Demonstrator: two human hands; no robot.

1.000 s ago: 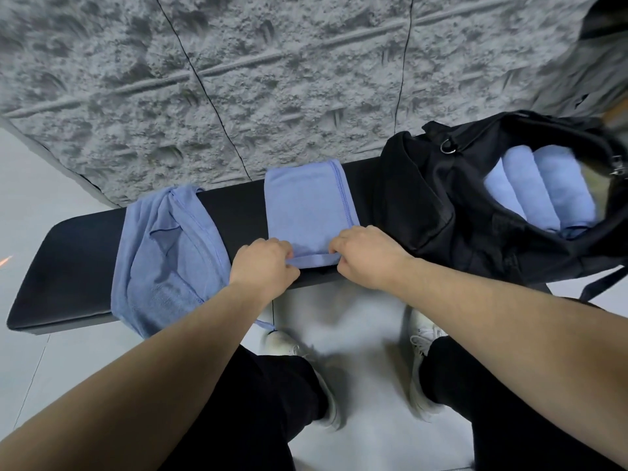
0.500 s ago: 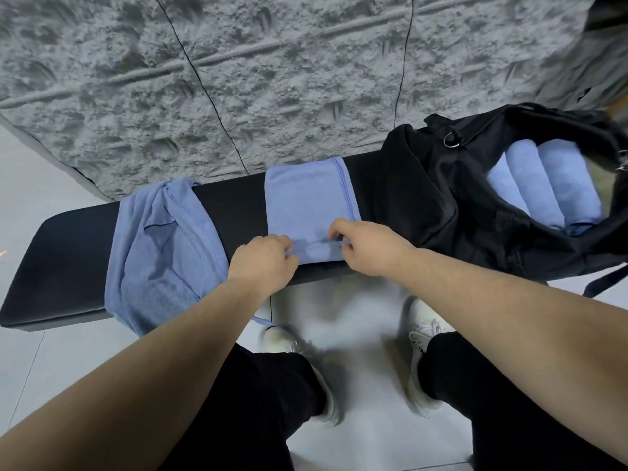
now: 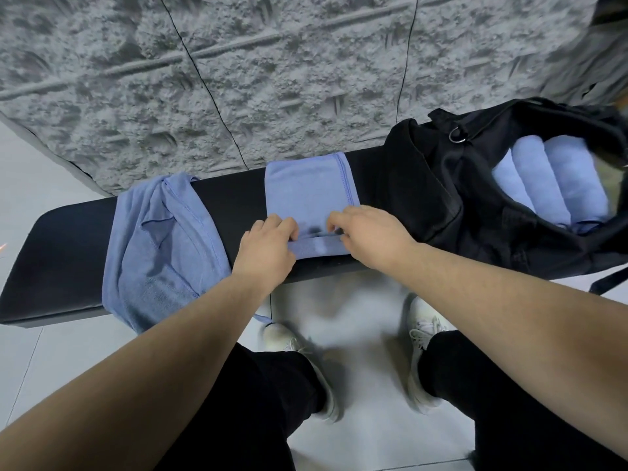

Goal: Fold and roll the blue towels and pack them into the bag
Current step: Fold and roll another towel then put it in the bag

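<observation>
Both grips curl on the folded towel's (image 3: 307, 195) rolled near edge: my left hand (image 3: 266, 248), my right hand (image 3: 368, 236). Bare bench (image 3: 234, 198) either side; bag (image 3: 475, 205) right, loose towel (image 3: 159, 246) left.

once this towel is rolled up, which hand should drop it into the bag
Probably the right hand: it grips the roll's end nearest the open black bag, while the left hand holds the far end of the folded towel.

Single head-worn wide-angle camera, looking forward and steeply down. Black bench (image 3: 68, 239) crosses mid-frame, near; textured grey wall (image 3: 238, 79) fills top. Wearer's forearms enter from bottom corners; legs, shoes, tiled floor (image 3: 367, 436) directly below lens. Strong edge distortion. No second view.
</observation>
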